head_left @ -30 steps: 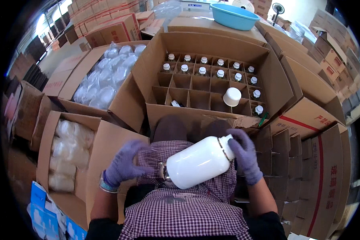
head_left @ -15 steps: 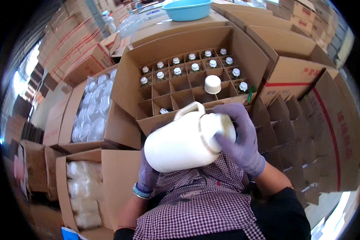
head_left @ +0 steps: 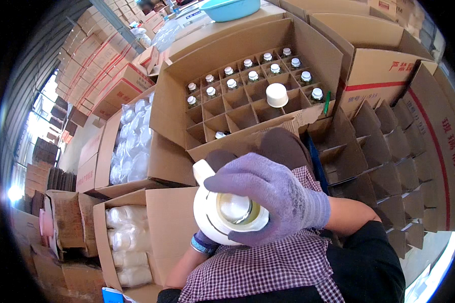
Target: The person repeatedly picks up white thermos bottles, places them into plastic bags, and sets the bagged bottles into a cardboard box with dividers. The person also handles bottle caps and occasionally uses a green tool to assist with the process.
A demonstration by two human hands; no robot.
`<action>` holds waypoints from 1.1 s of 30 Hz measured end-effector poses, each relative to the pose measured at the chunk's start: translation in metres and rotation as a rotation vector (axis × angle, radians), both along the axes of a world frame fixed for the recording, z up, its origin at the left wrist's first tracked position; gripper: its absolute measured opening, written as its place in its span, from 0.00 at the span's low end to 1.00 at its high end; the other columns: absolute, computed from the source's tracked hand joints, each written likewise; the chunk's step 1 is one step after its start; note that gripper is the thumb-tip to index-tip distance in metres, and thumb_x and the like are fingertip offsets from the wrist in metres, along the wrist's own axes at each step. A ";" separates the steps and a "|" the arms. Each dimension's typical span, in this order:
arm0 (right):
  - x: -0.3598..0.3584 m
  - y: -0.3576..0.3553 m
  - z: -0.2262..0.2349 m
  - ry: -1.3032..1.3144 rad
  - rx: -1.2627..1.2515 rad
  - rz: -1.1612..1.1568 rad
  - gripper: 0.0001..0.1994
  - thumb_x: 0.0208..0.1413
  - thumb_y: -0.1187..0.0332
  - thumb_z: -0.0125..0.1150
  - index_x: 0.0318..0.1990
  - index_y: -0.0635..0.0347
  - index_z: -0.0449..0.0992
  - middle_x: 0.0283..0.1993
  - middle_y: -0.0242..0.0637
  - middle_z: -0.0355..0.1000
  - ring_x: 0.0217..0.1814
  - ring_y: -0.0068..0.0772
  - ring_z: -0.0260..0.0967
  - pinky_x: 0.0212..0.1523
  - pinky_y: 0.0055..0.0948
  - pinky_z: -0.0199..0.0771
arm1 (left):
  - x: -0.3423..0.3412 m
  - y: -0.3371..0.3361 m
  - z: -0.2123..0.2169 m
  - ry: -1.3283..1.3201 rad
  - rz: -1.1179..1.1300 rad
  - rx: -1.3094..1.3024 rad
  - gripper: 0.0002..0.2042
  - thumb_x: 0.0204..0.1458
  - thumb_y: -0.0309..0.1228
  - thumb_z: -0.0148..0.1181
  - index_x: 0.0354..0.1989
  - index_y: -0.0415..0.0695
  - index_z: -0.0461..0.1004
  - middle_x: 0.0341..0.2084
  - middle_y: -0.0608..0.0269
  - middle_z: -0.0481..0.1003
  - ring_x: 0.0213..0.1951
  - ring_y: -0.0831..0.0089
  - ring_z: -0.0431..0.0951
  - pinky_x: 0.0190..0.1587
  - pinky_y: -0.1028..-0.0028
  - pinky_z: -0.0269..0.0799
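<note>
A white vacuum jug (head_left: 203,211) with a side handle is tipped so its open mouth faces up at me. A shiny, silvery inside shows within the rim. My right hand (head_left: 273,189), in a purple-grey knitted glove, curls over the jug's neck and mouth, thumb on the near side and fingers on the far side. Beneath the jug, my left hand (head_left: 207,241) supports the body; its fingers are hidden behind it. Beyond, a white cap (head_left: 277,95) rests on the dividers of an open carton (head_left: 169,108), among several white-capped bottles (head_left: 253,76).
At left stand cartons of plastic-wrapped clear pieces (head_left: 136,144) and wrapped whitish pieces (head_left: 129,237). On the right, a carton with cardboard dividers (head_left: 359,146) lies open. A blue basin (head_left: 231,9) sits at the back. A green strip (head_left: 327,102) hangs at the carton's edge.
The jug has turned from lying sideways to mouth up toward me. My right hand has moved left and now covers the neck from above. The view has shifted slightly.
</note>
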State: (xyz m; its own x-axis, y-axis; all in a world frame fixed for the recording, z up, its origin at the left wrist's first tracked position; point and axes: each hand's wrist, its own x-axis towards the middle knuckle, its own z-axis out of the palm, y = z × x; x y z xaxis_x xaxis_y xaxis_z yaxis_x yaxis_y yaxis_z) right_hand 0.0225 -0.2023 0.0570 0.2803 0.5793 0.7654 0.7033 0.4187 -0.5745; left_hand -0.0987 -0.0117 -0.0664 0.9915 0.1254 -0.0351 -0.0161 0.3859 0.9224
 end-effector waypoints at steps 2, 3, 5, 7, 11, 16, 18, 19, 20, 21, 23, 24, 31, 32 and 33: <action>0.000 -0.001 0.000 0.004 -0.012 -0.042 0.38 0.42 0.57 0.77 0.63 0.57 0.69 0.50 0.48 0.71 0.51 0.51 0.73 0.52 0.44 0.76 | 0.000 -0.003 -0.002 -0.013 0.039 0.017 0.35 0.61 0.40 0.63 0.73 0.45 0.55 0.69 0.56 0.63 0.68 0.61 0.66 0.69 0.60 0.64; 0.000 -0.001 -0.001 0.028 -0.019 -0.031 0.38 0.43 0.56 0.77 0.63 0.57 0.69 0.50 0.48 0.71 0.52 0.51 0.73 0.53 0.45 0.76 | -0.001 -0.005 -0.002 -0.018 0.062 0.027 0.35 0.60 0.40 0.64 0.73 0.45 0.55 0.69 0.56 0.63 0.68 0.61 0.66 0.69 0.60 0.64; 0.001 0.003 -0.004 0.077 -0.046 -0.010 0.38 0.44 0.56 0.77 0.63 0.58 0.68 0.50 0.48 0.70 0.52 0.51 0.73 0.53 0.45 0.75 | -0.001 -0.007 -0.004 -0.028 0.103 0.038 0.36 0.60 0.40 0.64 0.73 0.45 0.55 0.69 0.56 0.63 0.68 0.61 0.66 0.69 0.60 0.64; 0.001 0.004 -0.004 0.059 -0.064 -0.029 0.38 0.44 0.56 0.76 0.63 0.58 0.68 0.50 0.48 0.70 0.53 0.51 0.72 0.53 0.45 0.75 | 0.002 -0.008 -0.005 -0.040 0.145 0.049 0.36 0.60 0.41 0.64 0.73 0.45 0.55 0.69 0.56 0.63 0.67 0.61 0.66 0.69 0.60 0.64; 0.001 0.008 -0.005 0.057 -0.051 -0.095 0.36 0.44 0.56 0.76 0.61 0.58 0.68 0.51 0.48 0.69 0.54 0.50 0.71 0.54 0.45 0.75 | 0.006 -0.012 -0.006 -0.067 0.222 0.088 0.37 0.59 0.41 0.65 0.73 0.45 0.54 0.69 0.56 0.63 0.67 0.61 0.66 0.69 0.60 0.64; -0.001 0.009 -0.007 0.063 -0.042 -0.120 0.39 0.42 0.56 0.79 0.62 0.61 0.69 0.53 0.47 0.71 0.54 0.46 0.73 0.56 0.42 0.75 | 0.003 -0.008 -0.004 -0.067 0.232 0.082 0.38 0.58 0.42 0.65 0.73 0.45 0.54 0.69 0.56 0.63 0.67 0.60 0.66 0.69 0.60 0.64; -0.003 0.010 -0.006 0.054 0.000 -0.067 0.39 0.41 0.57 0.79 0.61 0.61 0.70 0.52 0.46 0.71 0.53 0.46 0.73 0.55 0.42 0.75 | 0.000 -0.007 -0.004 -0.064 0.231 0.076 0.38 0.58 0.42 0.65 0.73 0.46 0.54 0.69 0.56 0.63 0.67 0.60 0.66 0.69 0.60 0.64; -0.004 0.011 -0.006 0.041 0.021 -0.038 0.38 0.41 0.57 0.79 0.61 0.61 0.70 0.51 0.46 0.72 0.53 0.46 0.74 0.54 0.42 0.76 | -0.002 -0.006 -0.003 -0.062 0.230 0.076 0.38 0.58 0.43 0.66 0.73 0.46 0.54 0.69 0.56 0.63 0.67 0.60 0.66 0.69 0.60 0.64; -0.005 0.011 -0.005 0.028 0.042 -0.008 0.38 0.41 0.57 0.80 0.61 0.61 0.70 0.51 0.46 0.72 0.52 0.46 0.74 0.54 0.42 0.76 | -0.004 -0.005 -0.001 -0.059 0.226 0.070 0.38 0.58 0.43 0.66 0.73 0.46 0.54 0.69 0.56 0.64 0.67 0.60 0.66 0.69 0.60 0.64; -0.006 0.011 -0.004 0.036 0.027 0.001 0.38 0.41 0.57 0.80 0.61 0.60 0.71 0.51 0.45 0.72 0.52 0.46 0.74 0.54 0.42 0.76 | -0.005 -0.004 0.001 -0.055 0.222 0.071 0.38 0.58 0.43 0.66 0.73 0.46 0.54 0.69 0.56 0.64 0.67 0.60 0.67 0.69 0.60 0.64; -0.008 0.012 -0.001 0.048 -0.006 0.022 0.38 0.41 0.57 0.80 0.60 0.60 0.71 0.50 0.45 0.73 0.52 0.46 0.74 0.53 0.43 0.76 | -0.006 -0.003 0.000 -0.059 0.228 0.073 0.39 0.57 0.43 0.66 0.73 0.46 0.54 0.69 0.56 0.64 0.67 0.60 0.67 0.68 0.60 0.64; -0.008 0.011 0.000 0.059 -0.033 0.010 0.38 0.40 0.58 0.80 0.60 0.60 0.71 0.51 0.45 0.72 0.52 0.46 0.74 0.54 0.43 0.75 | -0.006 -0.004 -0.001 -0.061 0.234 0.074 0.39 0.57 0.43 0.66 0.73 0.46 0.54 0.69 0.56 0.64 0.67 0.60 0.67 0.68 0.60 0.64; -0.019 0.019 -0.013 0.155 0.006 -0.119 0.35 0.39 0.58 0.78 0.56 0.58 0.71 0.48 0.46 0.70 0.49 0.48 0.71 0.50 0.44 0.73 | -0.015 0.001 0.000 -0.054 0.223 0.077 0.40 0.56 0.44 0.67 0.74 0.46 0.54 0.69 0.55 0.64 0.67 0.59 0.67 0.68 0.60 0.65; -0.020 0.022 -0.014 0.152 0.051 -0.128 0.34 0.39 0.58 0.78 0.55 0.58 0.71 0.48 0.46 0.70 0.49 0.48 0.71 0.49 0.44 0.72 | -0.018 0.003 0.002 -0.053 0.215 0.072 0.40 0.56 0.45 0.67 0.74 0.46 0.54 0.69 0.55 0.64 0.67 0.59 0.67 0.68 0.60 0.65; -0.021 0.026 -0.016 0.150 0.096 -0.137 0.34 0.38 0.59 0.79 0.55 0.58 0.71 0.47 0.45 0.70 0.48 0.47 0.71 0.49 0.44 0.72 | -0.019 0.006 0.004 -0.048 0.204 0.064 0.40 0.56 0.45 0.67 0.74 0.46 0.54 0.69 0.55 0.64 0.67 0.59 0.67 0.68 0.60 0.65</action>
State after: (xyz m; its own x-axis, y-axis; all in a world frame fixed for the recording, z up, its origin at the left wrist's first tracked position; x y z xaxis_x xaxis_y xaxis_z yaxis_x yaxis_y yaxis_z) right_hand 0.0019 -0.1767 0.0409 0.4662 0.4548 0.7588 0.6670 0.3827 -0.6392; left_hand -0.1180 -0.0059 -0.0621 0.9456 0.3244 0.0258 -0.1324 0.3110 0.9411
